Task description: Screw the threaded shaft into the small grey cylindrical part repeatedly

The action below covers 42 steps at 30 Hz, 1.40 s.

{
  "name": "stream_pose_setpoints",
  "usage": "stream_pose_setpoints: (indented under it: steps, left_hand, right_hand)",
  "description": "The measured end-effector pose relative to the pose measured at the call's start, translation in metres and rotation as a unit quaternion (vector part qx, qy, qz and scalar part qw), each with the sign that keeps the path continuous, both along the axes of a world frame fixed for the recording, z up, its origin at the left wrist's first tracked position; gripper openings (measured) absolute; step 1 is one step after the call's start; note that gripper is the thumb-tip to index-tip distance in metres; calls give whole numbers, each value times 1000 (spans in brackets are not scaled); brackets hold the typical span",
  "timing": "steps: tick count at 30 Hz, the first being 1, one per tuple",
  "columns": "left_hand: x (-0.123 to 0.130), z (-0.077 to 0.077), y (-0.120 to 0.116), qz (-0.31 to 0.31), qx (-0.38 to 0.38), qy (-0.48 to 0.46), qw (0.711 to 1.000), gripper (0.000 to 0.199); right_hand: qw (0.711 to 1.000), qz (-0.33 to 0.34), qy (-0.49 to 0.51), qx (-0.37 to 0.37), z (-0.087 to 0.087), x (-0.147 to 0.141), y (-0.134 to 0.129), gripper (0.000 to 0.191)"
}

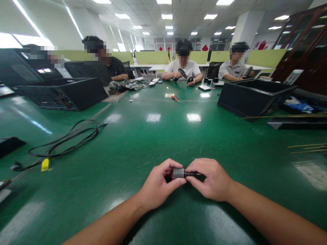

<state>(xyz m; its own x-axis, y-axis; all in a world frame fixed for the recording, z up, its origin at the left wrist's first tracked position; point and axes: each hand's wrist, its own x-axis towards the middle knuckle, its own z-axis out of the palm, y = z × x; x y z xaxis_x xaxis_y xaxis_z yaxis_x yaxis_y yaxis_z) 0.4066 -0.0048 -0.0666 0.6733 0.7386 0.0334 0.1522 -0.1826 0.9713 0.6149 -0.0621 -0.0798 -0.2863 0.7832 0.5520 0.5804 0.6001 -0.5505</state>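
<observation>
My left hand (163,185) grips a short grey metal cylinder (178,173) between thumb and fingers. From the cylinder's right end runs a thin dark shaft (189,174) that looks ribbed or wound with a spring. My right hand (211,178) pinches this shaft between its thumb and fingertips, and the tip sticks out under the palm. Both hands are close together above the near part of the green table, with the piece lying almost level. Part of the cylinder's left end is hidden by my left fingers.
Black computer cases (63,93) stand on the left and right. A coiled black cable (76,137) with a yellow tag (45,164) lies left. An orange screwdriver (174,98) lies farther out on the green table (143,136). Several people sit across, one holding a power drill (182,72).
</observation>
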Motion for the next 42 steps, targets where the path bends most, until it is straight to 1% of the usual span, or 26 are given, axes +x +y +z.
stream_pose_setpoints:
  steps: [12, 28, 42]
  left_hand:
    - [-1, 0, -1, -3, -4, -8, 1000, 29]
    - [-1, -1, 0, -7, -29, -13, 999, 30]
    - [0, 0, 0, 0, -21, -5, 1000, 30]
  right_hand:
    - [1000, 1, -2, 1, 1, 1, 0, 9]
    - [1000, -1, -7, -10, 2, 0, -1, 8]
    - [1000, -7, -14, -10, 2, 2, -2, 9]
